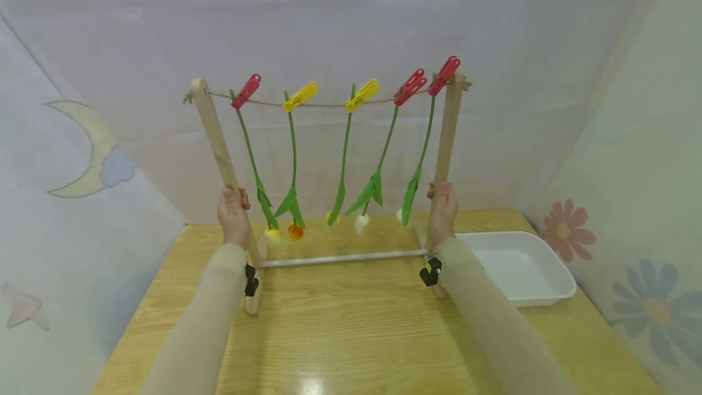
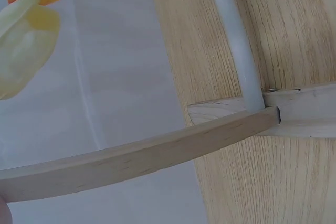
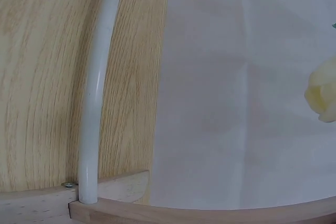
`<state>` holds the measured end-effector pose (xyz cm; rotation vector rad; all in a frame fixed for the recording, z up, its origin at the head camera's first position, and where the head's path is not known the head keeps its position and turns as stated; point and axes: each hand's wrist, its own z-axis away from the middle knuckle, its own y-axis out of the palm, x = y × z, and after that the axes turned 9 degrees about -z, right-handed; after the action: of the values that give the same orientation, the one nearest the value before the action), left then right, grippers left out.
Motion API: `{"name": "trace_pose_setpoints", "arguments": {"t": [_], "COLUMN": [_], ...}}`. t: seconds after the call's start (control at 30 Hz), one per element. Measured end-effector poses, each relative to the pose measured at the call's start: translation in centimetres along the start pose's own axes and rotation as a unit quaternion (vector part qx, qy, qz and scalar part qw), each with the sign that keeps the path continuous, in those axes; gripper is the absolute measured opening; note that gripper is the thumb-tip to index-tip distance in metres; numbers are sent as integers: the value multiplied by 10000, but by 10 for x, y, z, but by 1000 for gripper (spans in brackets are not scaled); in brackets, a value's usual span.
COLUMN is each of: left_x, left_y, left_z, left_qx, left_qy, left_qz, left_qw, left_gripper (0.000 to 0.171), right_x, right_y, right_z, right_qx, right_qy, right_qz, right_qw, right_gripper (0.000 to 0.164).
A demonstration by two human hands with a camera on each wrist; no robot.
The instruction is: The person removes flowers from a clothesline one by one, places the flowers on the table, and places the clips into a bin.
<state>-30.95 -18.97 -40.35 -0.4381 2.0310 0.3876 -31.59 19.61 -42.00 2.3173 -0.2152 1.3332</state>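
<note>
My left hand (image 1: 233,218) grips the left wooden post (image 1: 216,133) of a small drying rack, its fingers wrapped round the edge. On the other side my right hand (image 1: 443,212) holds the right post (image 1: 450,120) the same way. Between the post tops runs a twine line (image 1: 323,105). Several artificial tulips hang from it head down, among them an orange one (image 1: 296,232) and a white one (image 1: 362,224). Red clothespins (image 1: 245,91) and yellow clothespins (image 1: 362,95) clip their stems to the twine. A white rod (image 1: 345,258) joins the posts low down.
The rack's wooden feet (image 1: 253,303) stand on a wood-grain table (image 1: 340,334). To the right of the rack lies a white plastic tray (image 1: 548,261). Pale printed sheets (image 1: 340,23) enclose the table at the back and sides. Black wrist mounts (image 1: 431,272) sit at both cuffs.
</note>
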Motion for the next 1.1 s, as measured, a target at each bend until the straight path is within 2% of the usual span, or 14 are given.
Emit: {"name": "trace_pose_setpoints", "arguments": {"t": [0.23, 0.43, 0.67, 0.8, 0.97, 1.1], "left_x": [-1, -4, -3, -1, -2, -8], "left_y": [-3, -2, -3, -3, -3, -4], "left_z": [1, 3, 3, 2, 2, 4], "left_qx": [100, 85, 60, 53, 90, 173], "left_qy": [-29, -95, 124, 116, -13, -23], "left_qz": [129, -32, 126, 83, -128, -101], "left_qw": [9999, 9999, 9998, 9999, 9999, 9998], "left_gripper": [48, 48, 50, 52, 52, 46], "right_x": [0, 1, 2, 1, -1, -3], "right_y": [1, 1, 1, 2, 2, 2], "right_z": [1, 3, 4, 3, 2, 1], "right_qx": [1, -48, -89, -65, -74, -49], "right_qy": [-177, -181, -161, -153, -255, -404], "right_qz": [76, 112, -45, -25, 63, -16], "right_qw": [9998, 9998, 9998, 9999, 9996, 9992], "right_gripper": [34, 42, 37, 36, 41, 52]}}
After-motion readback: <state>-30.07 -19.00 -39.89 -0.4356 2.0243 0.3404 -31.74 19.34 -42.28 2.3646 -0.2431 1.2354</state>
